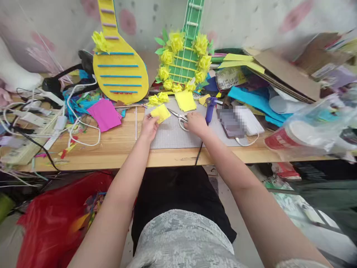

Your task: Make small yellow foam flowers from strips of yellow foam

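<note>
Left hand [150, 127] pinches; paper [163, 113] protrudes (rightward)

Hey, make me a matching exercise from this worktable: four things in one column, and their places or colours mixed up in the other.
Column one:
1. Scissors
2. Glue gun
3. Pink paper
4. Cup

Column two:
A. Left of the left hand
B. Red, toward the table's right end
C. Handles at the right hand
D. Purple

Pairs: 1-C, 2-D, 3-A, 4-B
</note>
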The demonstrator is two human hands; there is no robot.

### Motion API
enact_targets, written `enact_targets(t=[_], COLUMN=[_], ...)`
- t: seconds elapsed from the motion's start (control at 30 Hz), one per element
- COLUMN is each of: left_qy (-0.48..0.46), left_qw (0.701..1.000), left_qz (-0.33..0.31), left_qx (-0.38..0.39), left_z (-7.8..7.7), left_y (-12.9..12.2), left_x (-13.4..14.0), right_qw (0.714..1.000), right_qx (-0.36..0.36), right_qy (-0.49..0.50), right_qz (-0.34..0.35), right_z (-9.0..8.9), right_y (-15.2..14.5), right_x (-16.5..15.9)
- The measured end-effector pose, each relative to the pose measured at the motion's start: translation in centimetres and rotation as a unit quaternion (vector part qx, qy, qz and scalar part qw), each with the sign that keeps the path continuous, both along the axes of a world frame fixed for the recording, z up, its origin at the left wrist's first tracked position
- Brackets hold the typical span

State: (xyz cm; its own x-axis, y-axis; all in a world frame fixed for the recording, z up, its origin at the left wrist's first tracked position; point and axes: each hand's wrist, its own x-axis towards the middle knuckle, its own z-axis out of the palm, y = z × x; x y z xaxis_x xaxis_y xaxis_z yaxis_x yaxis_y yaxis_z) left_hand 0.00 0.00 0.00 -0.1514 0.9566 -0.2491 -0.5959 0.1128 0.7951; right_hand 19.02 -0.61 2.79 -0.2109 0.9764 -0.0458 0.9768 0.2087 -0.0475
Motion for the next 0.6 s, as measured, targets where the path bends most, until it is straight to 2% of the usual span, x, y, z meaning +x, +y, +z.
enact_targets(t=[0.1,0.17,0.23,0.33,0.47,0.6], left_qy=[0.022,0.04,0.057,0.069,0.055,-0.012], left_qw=[0.999,0.998,0.996,0.994,0.995,0.998], left_qz=[0.035,0.047,0.046,0.043,0.053,0.056], left_qx=[0.016,0.031,0.049,0.068,0.057,0.036], left_z=[-0.1,-0.2,-0.4,-0.5,-0.3,0.2], left_y=[0.0,0.0,0.0,0.0,-0.1,-0.1], left_x=[0.4,0.5,0.7,0.7,0.6,0.5], right_qw=[0.999,0.996,0.985,0.971,0.99,0.994], right_qx=[0.01,0.031,0.05,0.026,0.025,-0.047], right_qy=[0.023,0.076,0.158,0.237,0.118,0.041], right_qz=[-0.035,-0.047,-0.04,-0.012,-0.076,-0.088], right_z=[0.2,0.6,1.1,1.5,1.2,1.5], right_y=[-0.3,-0.5,-0.6,-0.6,-0.8,-0.6], right_x=[0.1,0.0,-0.1,-0.5,-0.7,-0.5])
